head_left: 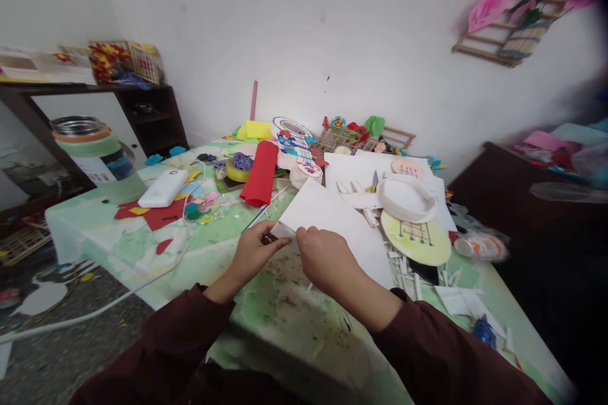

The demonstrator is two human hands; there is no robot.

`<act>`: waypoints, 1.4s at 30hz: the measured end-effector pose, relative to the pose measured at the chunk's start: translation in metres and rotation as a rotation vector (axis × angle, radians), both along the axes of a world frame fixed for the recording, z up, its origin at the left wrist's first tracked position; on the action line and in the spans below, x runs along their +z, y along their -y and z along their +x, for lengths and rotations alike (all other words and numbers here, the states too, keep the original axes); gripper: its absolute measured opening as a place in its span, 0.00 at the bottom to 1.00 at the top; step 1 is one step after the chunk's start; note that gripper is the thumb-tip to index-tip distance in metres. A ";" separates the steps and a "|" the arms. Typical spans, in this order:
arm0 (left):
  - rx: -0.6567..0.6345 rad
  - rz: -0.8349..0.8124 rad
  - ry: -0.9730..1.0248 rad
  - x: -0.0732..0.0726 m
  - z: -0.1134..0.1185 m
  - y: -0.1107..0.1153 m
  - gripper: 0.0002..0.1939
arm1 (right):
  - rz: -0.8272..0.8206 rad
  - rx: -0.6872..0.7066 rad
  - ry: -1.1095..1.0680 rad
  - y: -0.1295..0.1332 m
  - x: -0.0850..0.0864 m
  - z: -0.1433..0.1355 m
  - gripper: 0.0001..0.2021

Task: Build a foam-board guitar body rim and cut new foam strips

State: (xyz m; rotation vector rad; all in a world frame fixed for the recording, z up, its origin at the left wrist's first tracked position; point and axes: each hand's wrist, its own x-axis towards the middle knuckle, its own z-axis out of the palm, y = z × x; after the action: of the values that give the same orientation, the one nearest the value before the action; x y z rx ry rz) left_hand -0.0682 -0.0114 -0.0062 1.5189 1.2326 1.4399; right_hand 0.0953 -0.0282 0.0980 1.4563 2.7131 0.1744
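Note:
A white sheet of paper (332,228) lies slanted over the front middle of the table. My left hand (254,256) pinches its near left corner between thumb and fingers. Close beside it, my right hand (327,259) is closed with the thumb on top, gripping the same near edge. A thin strip of that edge (287,228) looks raised or folded between the two hands. What lies beneath my right fingers is hidden. To the right of the sheet stand a white paper ring (407,198) and a yellow paper disc (417,237) with a drawn pattern.
Left on the table are a green bottle (99,158), a white power bank (164,188) with a cable, and rolled red sheet (260,172). A paper guitar shape (304,152) lies behind. White paper scraps (413,278) and a blue bottle (484,331) are at right.

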 end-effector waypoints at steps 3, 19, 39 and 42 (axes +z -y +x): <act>0.041 -0.020 -0.075 -0.004 -0.001 0.002 0.15 | -0.053 -0.006 0.026 -0.003 -0.002 0.000 0.09; -0.040 -0.302 -0.728 -0.018 -0.002 0.039 0.20 | -0.298 0.145 0.134 -0.003 -0.052 0.013 0.12; -0.087 0.583 -1.045 -0.051 0.020 0.076 0.14 | -0.389 0.165 0.201 -0.009 -0.063 0.030 0.12; -0.111 0.563 -1.047 -0.051 0.022 0.075 0.14 | -0.364 0.167 0.186 -0.007 -0.066 0.034 0.12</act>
State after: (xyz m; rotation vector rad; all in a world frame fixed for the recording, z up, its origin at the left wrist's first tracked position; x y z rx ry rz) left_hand -0.0467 -0.0865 -0.0576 2.8862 1.2758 0.9177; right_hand 0.1298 -0.0211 0.0324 1.0614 2.5430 -0.1618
